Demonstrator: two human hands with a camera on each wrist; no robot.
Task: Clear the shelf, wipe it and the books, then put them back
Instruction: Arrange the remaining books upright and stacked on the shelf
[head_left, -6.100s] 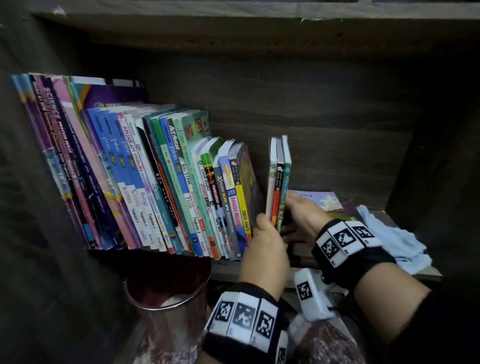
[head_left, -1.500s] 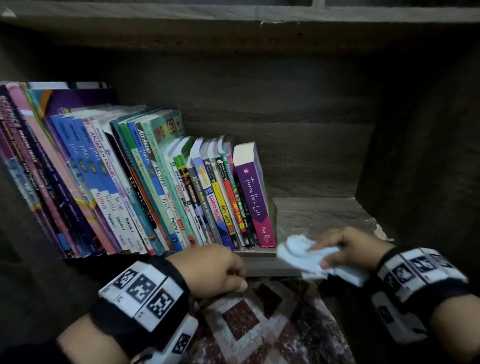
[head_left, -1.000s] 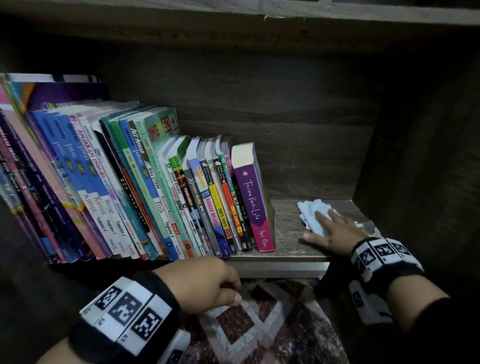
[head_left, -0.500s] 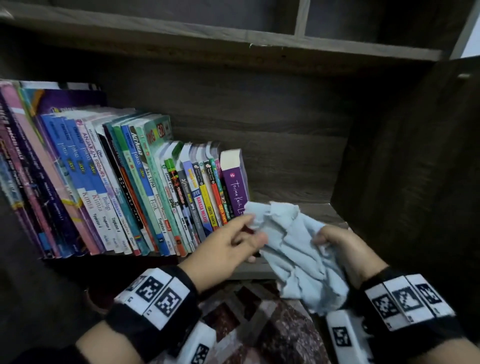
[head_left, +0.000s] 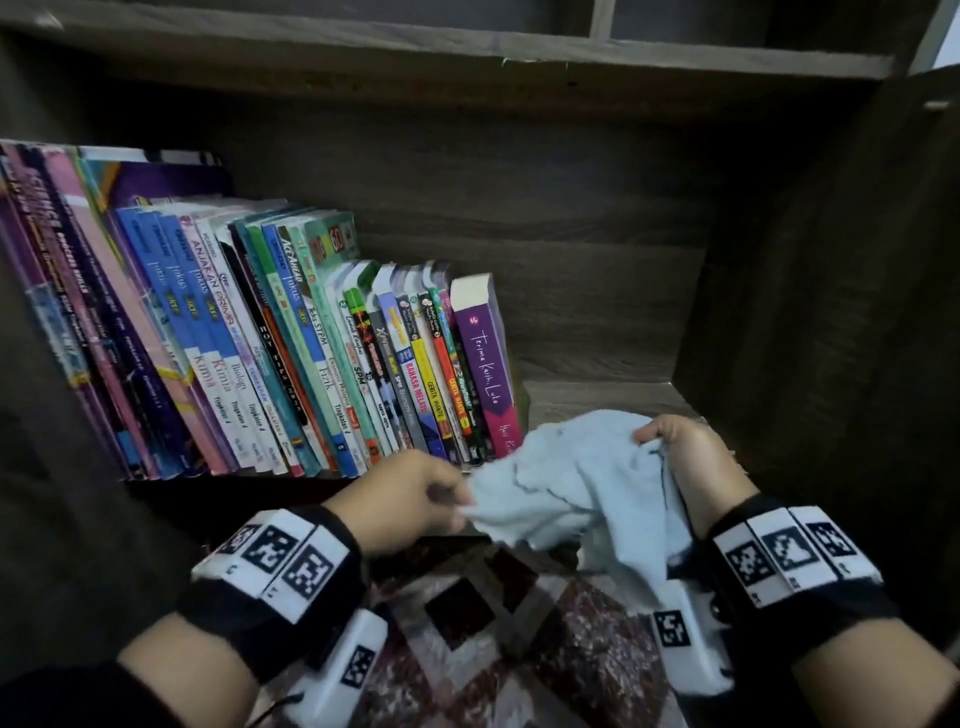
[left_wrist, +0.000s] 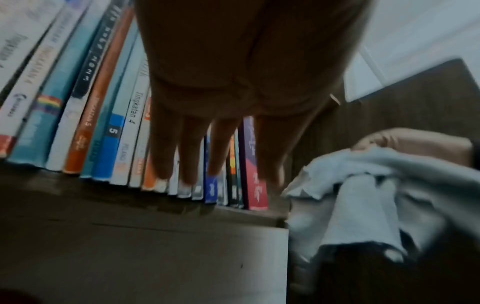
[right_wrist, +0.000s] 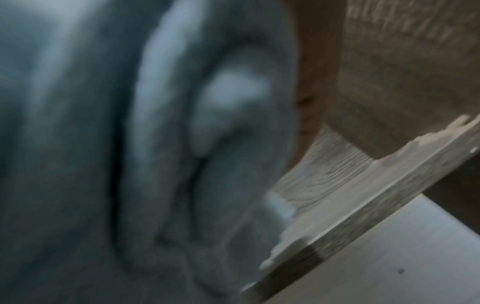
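Both hands hold the pale blue cloth (head_left: 582, 488) before the shelf (head_left: 597, 397): right hand (head_left: 685, 462) bunches its upper edge, left hand (head_left: 400, 499) pinches a corner, beside the leaning books (head_left: 291, 353).

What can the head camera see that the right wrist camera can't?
Only the head view shows the row of books, the purple book at its right end, the left hand, the right hand and the patterned floor. Only the right wrist view shows the chipped front edge of the shelf up close. Both show the light blue cloth and the wooden shelf board, though the wrist view is blurry.
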